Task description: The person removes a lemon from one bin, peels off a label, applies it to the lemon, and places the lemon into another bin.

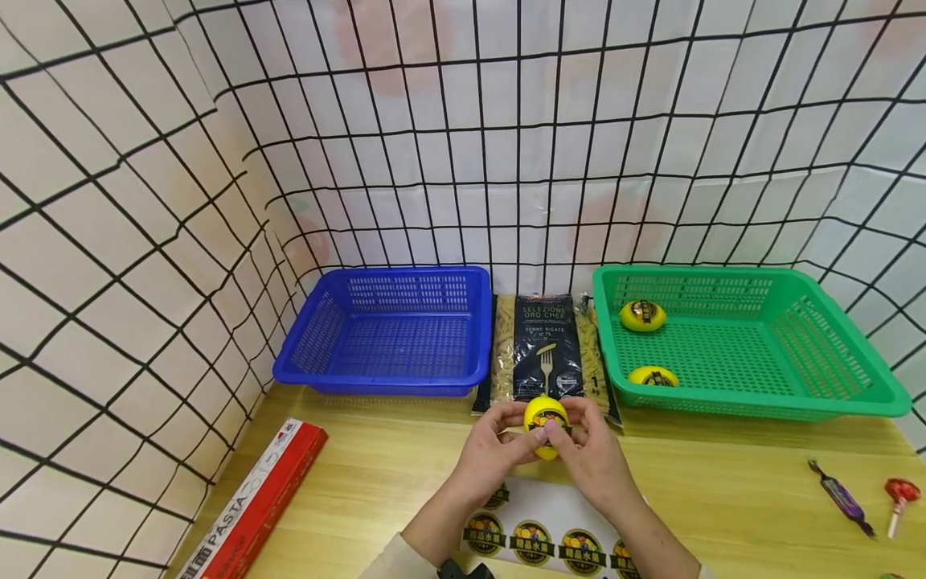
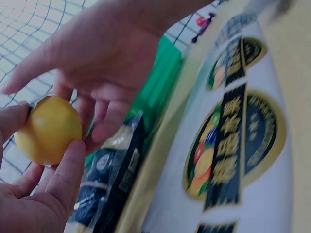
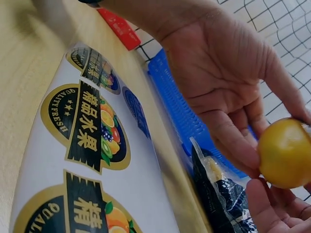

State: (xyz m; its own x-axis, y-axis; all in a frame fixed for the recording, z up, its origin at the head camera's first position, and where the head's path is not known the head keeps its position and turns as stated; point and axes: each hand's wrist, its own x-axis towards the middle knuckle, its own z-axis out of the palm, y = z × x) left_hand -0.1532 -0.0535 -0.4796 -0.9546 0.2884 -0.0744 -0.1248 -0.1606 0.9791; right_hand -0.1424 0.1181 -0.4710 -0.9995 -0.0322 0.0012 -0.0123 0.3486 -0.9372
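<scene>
A yellow lemon point(image 1: 544, 408) with a black-and-gold fruit sticker on its upper side is held between both hands, just in front of the pasta bag. My left hand point(image 1: 492, 444) grips its left side, fingers around it and thumb on the sticker. From the other side my right hand point(image 1: 599, 458) holds it, its thumb also on the sticker. In the left wrist view the lemon point(image 2: 48, 130) shows a plain yellow side. Below the hands lies a white sheet of fruit stickers point(image 1: 538, 503), partly hidden by the forearms.
Behind the hands lies a penne bag point(image 1: 546, 322), between a blue basket point(image 1: 383, 382) and a green basket point(image 1: 767, 402). Two stickered lemons, one at the back point(image 1: 642, 316), sit in the green basket. A red pasta box point(image 1: 253, 498) lies left; a purple-wrapped candy point(image 1: 842, 497) and red lollipop point(image 1: 901, 490) lie right.
</scene>
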